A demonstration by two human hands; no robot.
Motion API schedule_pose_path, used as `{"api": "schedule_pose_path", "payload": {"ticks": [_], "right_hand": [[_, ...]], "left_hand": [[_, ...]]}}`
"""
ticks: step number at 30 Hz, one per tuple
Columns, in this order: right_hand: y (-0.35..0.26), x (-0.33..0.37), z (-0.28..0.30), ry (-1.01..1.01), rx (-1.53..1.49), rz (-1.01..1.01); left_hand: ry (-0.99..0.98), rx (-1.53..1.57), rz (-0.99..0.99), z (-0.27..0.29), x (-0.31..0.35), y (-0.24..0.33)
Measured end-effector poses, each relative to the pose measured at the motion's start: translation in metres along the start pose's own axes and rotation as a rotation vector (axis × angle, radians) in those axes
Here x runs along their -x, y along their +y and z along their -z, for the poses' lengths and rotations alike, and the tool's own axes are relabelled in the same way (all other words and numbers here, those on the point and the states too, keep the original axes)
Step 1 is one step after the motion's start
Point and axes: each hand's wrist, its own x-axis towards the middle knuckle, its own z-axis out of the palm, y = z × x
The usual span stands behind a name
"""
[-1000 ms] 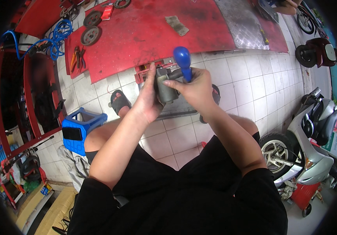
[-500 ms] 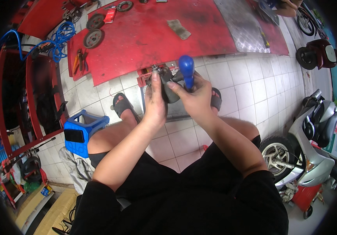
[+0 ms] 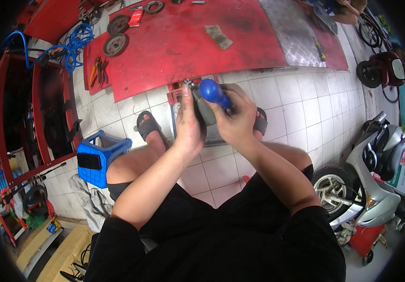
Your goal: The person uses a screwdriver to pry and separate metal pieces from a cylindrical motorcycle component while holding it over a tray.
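In front of my knees, my left hand [image 3: 189, 126] is closed round the side of a dark rounded metal part [image 3: 206, 112], its thumb pointing up. Silvery bits show at the far end of that part. My right hand [image 3: 238, 118] grips a tool with a blue bulb-shaped handle [image 3: 211, 90], whose round end points up toward me. The tool's working end is hidden by the fingers and the handle. Right fingers sit close against the dark part; whether they also bear on it I cannot tell. Below both hands lies a grey metal-edged tray [image 3: 212, 137] on the tiles.
Ahead stands a red table [image 3: 174, 51] with wheels [image 3: 116, 44], pliers [image 3: 100, 73] and a rag [image 3: 218, 36]. A blue stool [image 3: 94, 174] bearing a black phone [image 3: 89, 161] is at my left knee. A silver motorbike [image 3: 376, 202] stands right. Another person's arm [image 3: 350, 9] shows far right.
The blue handle has tipped left and toward me, so its round end now covers part of the metal piece. My right hand has turned with it; the left hand stays nearly in place.
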Motion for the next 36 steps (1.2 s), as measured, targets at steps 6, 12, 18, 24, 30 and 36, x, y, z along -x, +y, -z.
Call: {"api": "schedule_pose_path", "payload": {"ticks": [6,12,18,24,30,36], "right_hand": [[0.003,0.002,-0.001,-0.009,0.032,0.075],[0.01,-0.003,-0.001,-0.036,0.047,0.107],[-0.009,-0.009,0.0,-0.151,0.0,0.008],[-0.002,-0.004,0.012,-0.128,0.165,0.019],[0.001,-0.006,0.006,-0.122,0.06,0.051],[-0.006,-0.005,0.01,-0.136,-0.066,-0.143]], "left_hand": [[0.019,0.038,0.051,-0.004,0.002,0.002],[0.045,0.072,0.105,-0.003,0.001,0.005],[0.069,0.12,0.097,0.006,-0.001,0.005],[0.122,0.018,0.114,0.022,-0.009,-0.016],[0.084,0.045,0.055,0.021,-0.014,-0.013],[0.017,0.064,0.193,0.014,-0.011,-0.009]]}}
